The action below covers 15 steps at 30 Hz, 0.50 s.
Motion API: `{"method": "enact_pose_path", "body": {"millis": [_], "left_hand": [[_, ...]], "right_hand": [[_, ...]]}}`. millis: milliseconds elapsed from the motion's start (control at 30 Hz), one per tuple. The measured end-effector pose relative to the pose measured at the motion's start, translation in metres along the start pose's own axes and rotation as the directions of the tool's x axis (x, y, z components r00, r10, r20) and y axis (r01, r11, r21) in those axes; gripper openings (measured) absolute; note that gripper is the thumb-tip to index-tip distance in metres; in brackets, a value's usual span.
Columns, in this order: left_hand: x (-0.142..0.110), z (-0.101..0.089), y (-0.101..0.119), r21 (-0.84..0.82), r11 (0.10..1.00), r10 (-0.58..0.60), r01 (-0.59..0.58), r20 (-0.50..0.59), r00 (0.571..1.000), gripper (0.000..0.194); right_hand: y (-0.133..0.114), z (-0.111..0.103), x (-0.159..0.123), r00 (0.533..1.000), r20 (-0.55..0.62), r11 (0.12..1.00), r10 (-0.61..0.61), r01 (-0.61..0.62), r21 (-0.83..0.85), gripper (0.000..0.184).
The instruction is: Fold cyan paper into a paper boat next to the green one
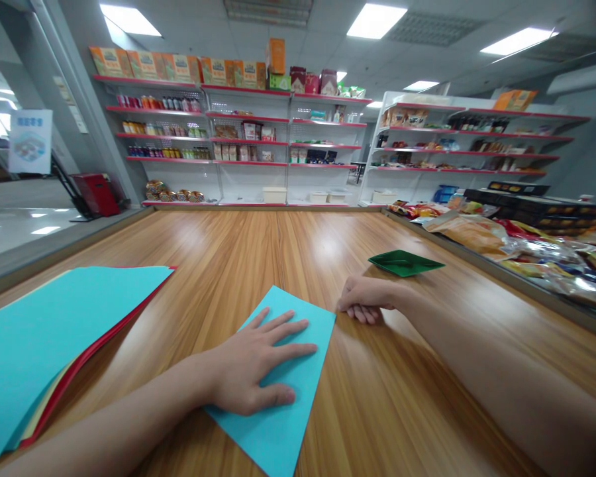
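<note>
A light blue folded sheet of paper lies on the wooden table in front of me. My left hand rests flat on it, fingers spread and pressing it down. My right hand is at the sheet's right corner, fingers curled and pinching the paper's edge there. A folded green paper shape sits on the table beyond my right hand.
A stack of coloured paper sheets, light blue on top with red and yellow below, lies at the left. Snack packets fill a display along the right edge. Shelves of goods line the back wall.
</note>
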<state>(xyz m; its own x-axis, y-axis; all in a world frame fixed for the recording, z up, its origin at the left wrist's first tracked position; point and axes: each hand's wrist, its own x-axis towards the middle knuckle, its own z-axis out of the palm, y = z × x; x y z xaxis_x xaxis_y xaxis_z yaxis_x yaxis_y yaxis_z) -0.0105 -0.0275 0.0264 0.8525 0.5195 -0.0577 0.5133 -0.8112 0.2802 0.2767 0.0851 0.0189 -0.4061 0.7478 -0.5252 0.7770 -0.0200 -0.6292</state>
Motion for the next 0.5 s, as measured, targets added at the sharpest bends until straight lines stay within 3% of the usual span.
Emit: {"method": "enact_pose_path", "body": {"millis": [233, 500], "left_hand": [[0.003, 0.012, -0.007, 0.053, 0.99, -0.129, 0.132, -0.066, 0.989, 0.063], [0.004, 0.013, -0.005, 0.092, 0.984, -0.146, 0.152, -0.068, 0.987, 0.063]], "right_hand": [[-0.026, 0.027, -0.005, 0.995, 0.074, 0.998, -0.06, 0.059, 0.023, 0.037], [-0.037, 0.043, -0.01, 0.98, 0.191, 0.999, -0.05, 0.048, 0.016, 0.031]]}}
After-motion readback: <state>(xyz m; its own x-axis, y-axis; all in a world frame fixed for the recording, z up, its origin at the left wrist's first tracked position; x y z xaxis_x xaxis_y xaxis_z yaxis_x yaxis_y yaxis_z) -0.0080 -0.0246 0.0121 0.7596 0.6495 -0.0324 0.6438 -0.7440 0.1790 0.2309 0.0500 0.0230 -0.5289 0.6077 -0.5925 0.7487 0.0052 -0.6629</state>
